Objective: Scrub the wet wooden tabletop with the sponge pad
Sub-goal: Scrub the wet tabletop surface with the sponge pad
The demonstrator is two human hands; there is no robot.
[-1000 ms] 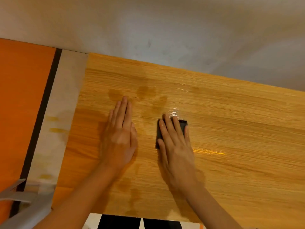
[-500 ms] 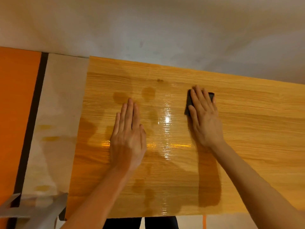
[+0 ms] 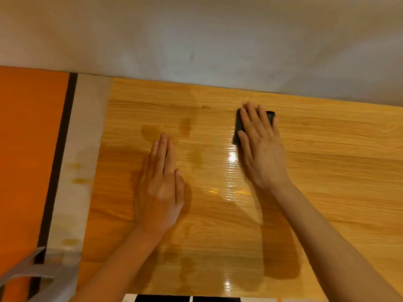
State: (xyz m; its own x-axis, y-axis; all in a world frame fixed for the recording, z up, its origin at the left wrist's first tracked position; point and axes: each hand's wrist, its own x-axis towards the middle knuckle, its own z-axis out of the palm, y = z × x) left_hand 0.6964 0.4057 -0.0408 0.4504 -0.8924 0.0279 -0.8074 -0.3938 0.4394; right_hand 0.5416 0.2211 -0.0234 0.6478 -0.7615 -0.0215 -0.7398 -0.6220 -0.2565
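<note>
Straight right-hand fingers (image 3: 253,115) press flat on the dark rectangular sponge pad (image 3: 238,125), its long axis running toward the wall, at the wet wooden desk's (image 3: 338,153) far side. The left hand (image 3: 160,184) rests flat, fingers straight, nearer.

tabletop (image 3: 327,171): honey wood grain, darker wet patches | sponge (image 3: 270,116): black | wall (image 3: 196,40): grey-white | floor (image 3: 28,149): orange

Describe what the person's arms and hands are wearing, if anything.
Nothing shows on either: the left hand and right hand are bare, with no gloves, rings, watch or bracelet visible. Both forearms are uncovered; no sleeve reaches into the head view.
</note>
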